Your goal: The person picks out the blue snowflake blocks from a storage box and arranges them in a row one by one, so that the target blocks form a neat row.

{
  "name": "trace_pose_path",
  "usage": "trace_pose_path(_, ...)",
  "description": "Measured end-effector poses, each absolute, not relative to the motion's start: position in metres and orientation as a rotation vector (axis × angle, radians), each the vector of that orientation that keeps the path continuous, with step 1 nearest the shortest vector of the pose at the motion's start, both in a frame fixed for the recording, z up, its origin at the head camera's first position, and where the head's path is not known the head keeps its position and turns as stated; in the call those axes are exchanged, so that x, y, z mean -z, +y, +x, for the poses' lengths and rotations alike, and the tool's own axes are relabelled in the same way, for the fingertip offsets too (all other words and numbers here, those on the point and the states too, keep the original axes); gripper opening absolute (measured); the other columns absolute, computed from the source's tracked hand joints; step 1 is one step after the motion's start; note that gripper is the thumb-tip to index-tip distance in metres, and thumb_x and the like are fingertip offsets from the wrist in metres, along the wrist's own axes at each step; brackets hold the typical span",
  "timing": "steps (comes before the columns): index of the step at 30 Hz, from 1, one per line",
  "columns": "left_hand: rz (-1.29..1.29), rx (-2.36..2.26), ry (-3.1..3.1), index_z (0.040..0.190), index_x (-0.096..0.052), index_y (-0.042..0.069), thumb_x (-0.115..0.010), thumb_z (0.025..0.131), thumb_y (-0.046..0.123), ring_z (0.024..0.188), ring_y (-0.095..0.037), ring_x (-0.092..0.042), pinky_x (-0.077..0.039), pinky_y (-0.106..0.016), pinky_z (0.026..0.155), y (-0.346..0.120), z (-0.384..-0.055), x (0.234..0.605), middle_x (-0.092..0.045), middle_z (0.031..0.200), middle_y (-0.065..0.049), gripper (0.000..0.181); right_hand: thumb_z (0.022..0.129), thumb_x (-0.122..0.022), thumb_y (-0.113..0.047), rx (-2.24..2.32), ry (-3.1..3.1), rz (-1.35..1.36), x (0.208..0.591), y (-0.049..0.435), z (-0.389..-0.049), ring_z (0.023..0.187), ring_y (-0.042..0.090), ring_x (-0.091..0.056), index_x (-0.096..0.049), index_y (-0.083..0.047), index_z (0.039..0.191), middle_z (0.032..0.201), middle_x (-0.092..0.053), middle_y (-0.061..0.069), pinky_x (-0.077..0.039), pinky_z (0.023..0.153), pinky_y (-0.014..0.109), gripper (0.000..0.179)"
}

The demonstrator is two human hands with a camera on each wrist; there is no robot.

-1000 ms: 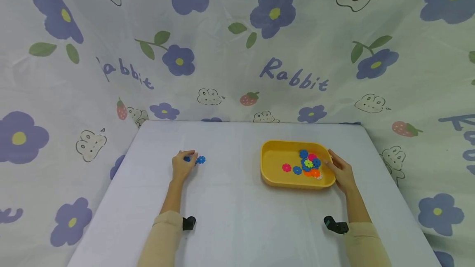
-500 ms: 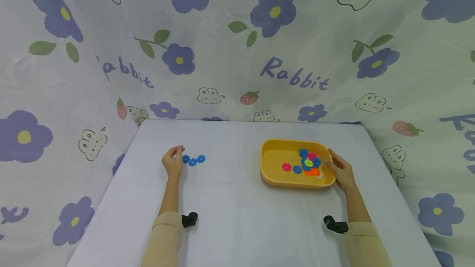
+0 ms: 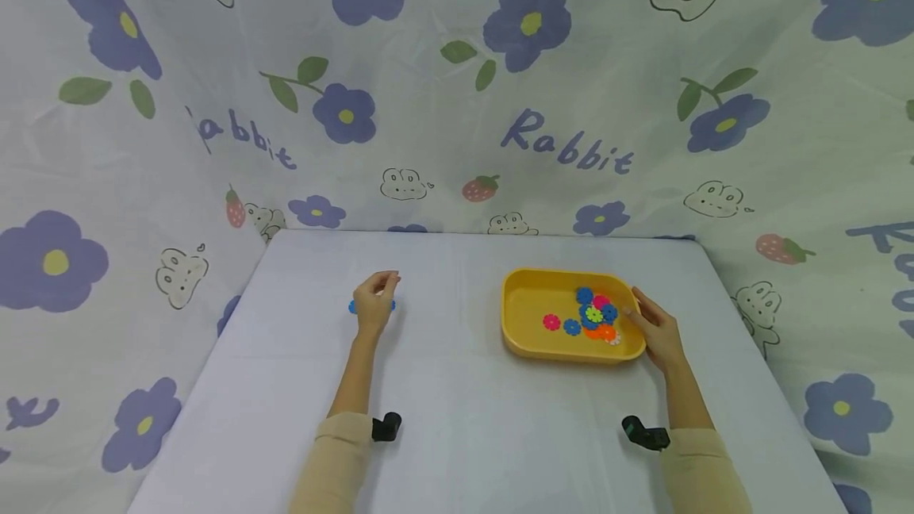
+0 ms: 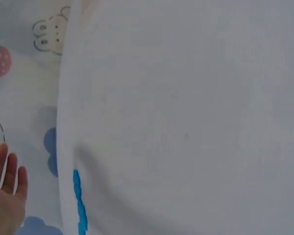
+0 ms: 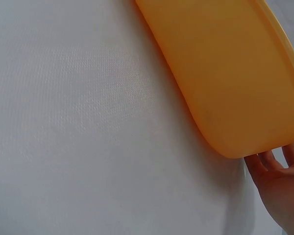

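My left hand (image 3: 374, 308) is raised over the row of blue snowflake discs (image 3: 392, 305) and hides most of it, with only the row's two ends showing. Its fingers (image 4: 10, 172) look loosely extended in the left wrist view, and nothing is between them. There the blue discs (image 4: 80, 203) appear nearly edge-on, to the right of that hand. My right hand (image 3: 658, 337) grips the right end of a yellow tray (image 3: 524, 304), thumb inside the rim. Fingers (image 5: 257, 169) of that hand press the tray's outer wall in the right wrist view.
Inside the tray, several snowflake discs (image 3: 594, 314) in blue, pink, orange, green and white lie mostly toward the right end. The table (image 3: 457, 419) has a white cover. A patterned cloth (image 3: 457, 101) hangs behind it and along both sides.
My left hand withdrew leftward from the discs, uncovering three blue ones in a row, then moved right and now covers most of them. The right hand and tray stayed put.
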State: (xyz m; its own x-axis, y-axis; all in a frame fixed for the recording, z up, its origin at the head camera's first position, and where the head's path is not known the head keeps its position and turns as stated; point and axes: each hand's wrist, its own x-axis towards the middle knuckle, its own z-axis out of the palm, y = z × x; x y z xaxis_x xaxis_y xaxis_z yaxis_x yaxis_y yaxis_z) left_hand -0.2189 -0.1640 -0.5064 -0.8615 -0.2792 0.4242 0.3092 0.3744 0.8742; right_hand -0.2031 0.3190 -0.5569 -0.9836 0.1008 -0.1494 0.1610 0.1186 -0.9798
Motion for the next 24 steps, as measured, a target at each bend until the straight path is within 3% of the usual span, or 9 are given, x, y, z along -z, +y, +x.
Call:
trace_pose_path(6, -0.143, 1.507, -2.153, 0.093, -0.067, -0.011, -0.062, 0.084, -0.006, 0.077, -0.037, -0.064, -0.053, -0.041, 0.071, -0.142, -0.23, 0.535, -0.069, 0.087, -0.024, 0.012, 0.092, -0.061, -0.026, 2.072, 2.29, 0.269, 0.558, 0.319, -0.203, 0.122, 0.011, -0.041, -0.033, -0.016, 0.146, 0.151, -0.024, 0.023, -0.043, 0.083, 0.007, 0.063)
trace_pose_path(12, -0.248, 1.515, -2.176, 0.092, -0.07, -0.005, -0.066, 0.081, -0.003, 0.074, -0.028, -0.065, -0.054, -0.035, 0.068, -0.119, -0.227, 0.542, -0.071, 0.085, -0.016, 0.012, 0.092, -0.061, -0.025, 2.098, 2.247, 0.27, 0.558, 0.321, -0.202, 0.12, 0.007, -0.042, -0.032, -0.016, 0.147, 0.151, -0.025, 0.021, -0.043, 0.085, 0.008, 0.063)
trace_pose_path(20, -0.465, 1.608, -2.115, 0.091, -0.068, -0.008, -0.068, 0.078, -0.006, 0.076, -0.037, -0.064, -0.052, -0.053, 0.066, -0.067, -0.23, 0.53, -0.069, 0.085, -0.023, 0.013, 0.093, -0.06, -0.023, 2.095, 2.243, 0.269, 0.555, 0.32, -0.201, 0.123, 0.007, -0.042, -0.032, -0.016, 0.147, 0.152, -0.024, 0.02, -0.044, 0.084, 0.008, 0.061)
trace_pose_path(24, -0.557, 1.61, -2.135, 0.092, -0.069, -0.007, -0.069, 0.079, -0.002, 0.077, -0.032, -0.065, -0.054, -0.046, 0.068, -0.038, -0.233, 0.519, -0.07, 0.087, -0.018, 0.014, 0.093, -0.06, -0.022, 2.109, 2.233, 0.274, 0.554, 0.318, -0.201, 0.124, 0.008, -0.041, -0.032, -0.014, 0.147, 0.152, -0.023, 0.021, -0.044, 0.084, 0.008, 0.062)
